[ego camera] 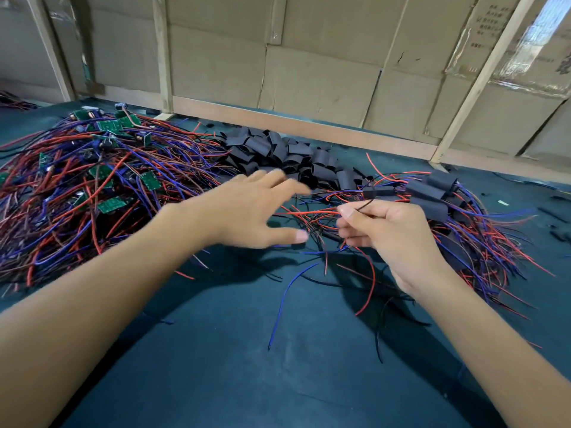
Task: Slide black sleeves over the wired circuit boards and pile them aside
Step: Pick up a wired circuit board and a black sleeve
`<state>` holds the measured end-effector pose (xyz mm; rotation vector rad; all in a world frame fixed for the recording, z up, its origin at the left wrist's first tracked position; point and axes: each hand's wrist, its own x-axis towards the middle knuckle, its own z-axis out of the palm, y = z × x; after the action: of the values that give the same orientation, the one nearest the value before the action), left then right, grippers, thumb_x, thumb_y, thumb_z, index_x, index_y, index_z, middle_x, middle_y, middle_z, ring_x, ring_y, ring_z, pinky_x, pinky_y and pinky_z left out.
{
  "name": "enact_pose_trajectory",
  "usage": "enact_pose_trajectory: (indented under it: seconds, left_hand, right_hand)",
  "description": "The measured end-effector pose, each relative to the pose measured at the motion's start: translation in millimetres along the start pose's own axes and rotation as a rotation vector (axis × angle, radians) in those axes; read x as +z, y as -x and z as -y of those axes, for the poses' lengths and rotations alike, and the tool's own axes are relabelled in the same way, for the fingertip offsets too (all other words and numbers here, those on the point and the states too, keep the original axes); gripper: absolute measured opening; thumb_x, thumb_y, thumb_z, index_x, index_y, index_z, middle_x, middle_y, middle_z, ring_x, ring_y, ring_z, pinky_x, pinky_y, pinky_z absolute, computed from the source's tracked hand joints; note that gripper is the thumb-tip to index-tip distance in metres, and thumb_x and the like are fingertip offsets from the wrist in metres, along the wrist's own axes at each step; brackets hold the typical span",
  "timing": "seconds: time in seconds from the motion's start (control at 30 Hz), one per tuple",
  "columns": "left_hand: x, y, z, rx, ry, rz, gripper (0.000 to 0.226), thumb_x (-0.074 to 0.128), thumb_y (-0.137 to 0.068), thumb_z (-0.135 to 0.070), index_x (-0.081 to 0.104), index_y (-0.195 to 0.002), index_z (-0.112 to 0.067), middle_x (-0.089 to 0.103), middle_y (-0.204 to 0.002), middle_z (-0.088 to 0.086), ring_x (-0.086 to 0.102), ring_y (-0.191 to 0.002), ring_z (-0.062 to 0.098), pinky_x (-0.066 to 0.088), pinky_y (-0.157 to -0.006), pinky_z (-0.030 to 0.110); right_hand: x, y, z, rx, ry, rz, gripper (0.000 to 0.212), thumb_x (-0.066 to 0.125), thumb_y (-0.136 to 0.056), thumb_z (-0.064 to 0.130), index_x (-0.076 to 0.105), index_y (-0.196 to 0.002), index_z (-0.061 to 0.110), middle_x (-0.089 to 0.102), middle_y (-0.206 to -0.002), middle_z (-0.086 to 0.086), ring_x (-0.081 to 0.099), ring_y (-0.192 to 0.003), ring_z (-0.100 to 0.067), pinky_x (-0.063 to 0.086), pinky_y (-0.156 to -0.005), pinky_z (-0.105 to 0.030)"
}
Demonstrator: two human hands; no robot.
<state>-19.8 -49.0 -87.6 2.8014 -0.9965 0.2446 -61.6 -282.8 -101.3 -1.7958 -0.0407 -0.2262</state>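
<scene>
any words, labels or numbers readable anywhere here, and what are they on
Nothing here can be read.
Brown cardboard wall panel, top right: dark printed characters in a few rows, too small and blurred to read.
Green circuit boards in the wire pile on the left: any markings too small to make out.
Black sleeves: no print visible.

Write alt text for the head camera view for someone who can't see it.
The right hand pinches a bundle of wires over a dark green table while the open left hand reaches toward a heap of black sleeves. Bare boards lie piled at left, sleeved boards at right.
</scene>
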Motion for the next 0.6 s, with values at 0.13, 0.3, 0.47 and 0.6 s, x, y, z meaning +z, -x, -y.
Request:
enact_pose_trajectory:
  seconds: [0.13,0.3,0.47,0.6]
  left_hand:
    - [-14,4,34,-0.183,0.004,0.369,0.049,0.069,-0.074,-0.073,0.055,-0.112,-0.047,0.053,-0.111,-0.015,0.051,-0.106,0.008,0.039,-0.100,0.039]
    - [-23,5,55,-0.195,0.214,0.343,0.020,0.084,-0.078,-0.040,0.068,-0.089,-0.040,0.069,-0.086,-0.016,0.064,-0.074,-0.002,0.051,-0.072,0.025]
    - [-21,5,58,-0.176,0.148,0.304,0.009,0.076,-0.085,-0.046,0.070,-0.079,-0.042,0.069,-0.077,-0.019,0.062,-0.075,-0.004,0.041,-0.063,0.016]
    - [-18,2,46,-0.086,0.202,0.057,0.011,0.074,-0.087,-0.043,0.074,-0.093,-0.034,0.067,-0.086,-0.015,0.062,-0.082,-0.003,0.049,-0.075,0.025]
  right_hand:
    - [0,1,-1,0.054,-0.003,-0.033,0.012,0.070,-0.096,0.010,0.078,-0.086,0.013,0.077,-0.077,-0.005,0.072,-0.066,-0.013,0.061,-0.064,-0.025]
    - [-3,-2,4,0.016,-0.078,-0.136,0.012,0.068,-0.097,0.010,0.076,-0.088,0.010,0.075,-0.072,-0.003,0.070,-0.063,-0.014,0.061,-0.059,-0.027]
    - [-5,-4,6,0.066,-0.118,-0.122,0.007,0.068,-0.096,0.009,0.073,-0.092,0.008,0.072,-0.066,-0.002,0.066,-0.051,-0.015,0.055,-0.046,-0.027]
    - [-6,-2,6,-0.036,-0.096,-0.218,0.019,0.071,-0.095,0.017,0.067,-0.113,0.018,0.065,-0.059,-0.001,0.060,-0.043,-0.019,0.050,-0.040,-0.029]
